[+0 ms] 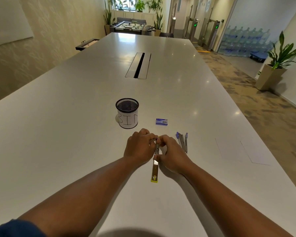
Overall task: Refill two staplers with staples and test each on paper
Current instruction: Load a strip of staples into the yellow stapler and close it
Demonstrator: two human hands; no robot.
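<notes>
- Two staplers are in view, and neither looks finished: the yellow stapler (155, 165) lies opened out flat on the counter (75, 117) between the hands, its metal channel facing up, and the purple stapler (182, 141) lies just to the right, also hinged open.
- Both hands work on the far end of the yellow stapler. The left hand (140, 147) has its fingers curled in, pinching at the top of the metal channel.
- The right hand (171, 154) pinches the same end from the other side, with its thumb resting against the channel lower down. Whether a strip of staples sits between the fingertips is too small to tell.
- My judgement: this is the loading step on the first stapler, so the task is early. Closing it, loading the purple one, and testing each on paper all look not yet done.
- One staple box (161, 121) sits closed-looking on the counter beyond the hands, near the purple stapler but apart from it.
- One mesh cup (127, 115) with a paper label reading BIN stands to the left of the box; its contents are not clear.
- Two sheets of white paper (241, 151) lie overlapping, well to the right, apart from the staplers. No staple is visible in them, though they are faint against the pale counter.
</notes>
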